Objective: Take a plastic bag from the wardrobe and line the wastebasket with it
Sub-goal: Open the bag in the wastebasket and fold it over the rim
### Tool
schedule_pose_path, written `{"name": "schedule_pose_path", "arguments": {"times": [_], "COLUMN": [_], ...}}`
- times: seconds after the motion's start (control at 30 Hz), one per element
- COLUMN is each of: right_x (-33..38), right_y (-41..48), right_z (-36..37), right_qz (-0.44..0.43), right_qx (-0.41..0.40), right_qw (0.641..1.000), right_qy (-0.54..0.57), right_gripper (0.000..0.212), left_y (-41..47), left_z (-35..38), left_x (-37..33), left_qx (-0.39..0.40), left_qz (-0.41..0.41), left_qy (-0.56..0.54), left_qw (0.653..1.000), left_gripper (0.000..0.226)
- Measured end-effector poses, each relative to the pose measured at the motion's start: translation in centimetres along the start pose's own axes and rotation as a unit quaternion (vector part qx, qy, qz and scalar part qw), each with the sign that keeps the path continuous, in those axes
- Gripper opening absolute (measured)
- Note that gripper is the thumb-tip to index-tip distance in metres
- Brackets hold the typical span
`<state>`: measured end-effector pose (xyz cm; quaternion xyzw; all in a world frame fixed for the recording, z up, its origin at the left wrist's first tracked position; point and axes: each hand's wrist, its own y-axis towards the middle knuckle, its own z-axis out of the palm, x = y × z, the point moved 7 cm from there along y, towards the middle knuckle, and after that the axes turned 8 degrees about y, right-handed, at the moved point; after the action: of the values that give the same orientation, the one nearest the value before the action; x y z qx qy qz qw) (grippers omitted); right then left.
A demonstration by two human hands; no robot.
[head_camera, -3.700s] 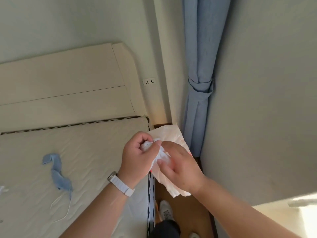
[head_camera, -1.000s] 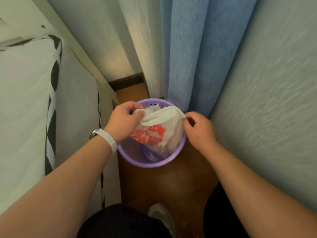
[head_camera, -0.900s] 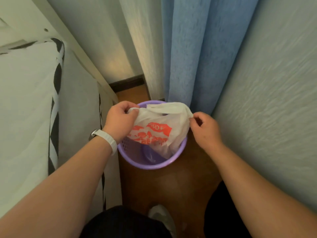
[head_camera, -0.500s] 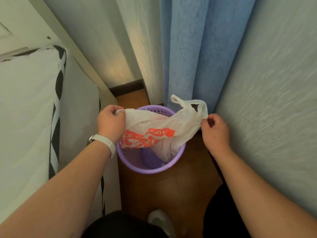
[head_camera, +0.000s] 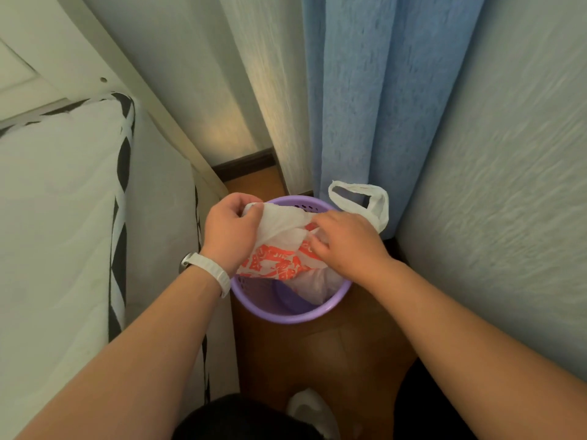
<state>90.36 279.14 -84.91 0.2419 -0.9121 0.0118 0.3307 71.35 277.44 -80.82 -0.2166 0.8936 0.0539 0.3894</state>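
Head view: I am seeing the purple wastebasket [head_camera: 286, 317] standing on a narrow strip of wooden floor [head_camera: 333, 360]. The mattress [head_camera: 57, 217] is closing it in on the left, the wall [head_camera: 508, 217] on the right, and the blue curtain [head_camera: 365, 90] is hanging just behind its far rim. Open room is lying only on the near side. The plastic bag [head_camera: 279, 246] is hanging bunched into the basket. The left hand [head_camera: 230, 231] is gripping the bag's left edge above the rim. The right hand [head_camera: 346, 246] is pinching its middle, and one handle loop [head_camera: 378, 201] is standing free beyond it.
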Motion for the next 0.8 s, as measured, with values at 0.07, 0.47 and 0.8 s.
{"name": "schedule_pose_path", "arguments": {"times": [0.07, 0.47, 0.8], "right_x": [-1.7, -5.1, -0.5], "right_y": [-1.3, -5.0, -6.0], "right_z": [0.6, -0.3, 2.5], "right_qz": [0.021, 0.074, 0.030], "right_qx": [0.036, 0.064, 0.227], "right_qw": [0.999, 0.994, 0.970], "right_qy": [0.006, 0.044, 0.082], "right_gripper": [0.027, 0.014, 0.026], "left_y": [0.4, 1.2, -4.0], "left_z": [-0.2, -0.9, 5.7], "left_x": [0.5, 2.3, -3.3], "left_qx": [-0.021, -0.061, 0.141], "left_qz": [-0.012, -0.070, 0.374], "left_qy": [-0.008, 0.107, 0.337], "left_qw": [1.000, 0.990, 0.852], "left_gripper": [0.013, 0.021, 0.023]}}
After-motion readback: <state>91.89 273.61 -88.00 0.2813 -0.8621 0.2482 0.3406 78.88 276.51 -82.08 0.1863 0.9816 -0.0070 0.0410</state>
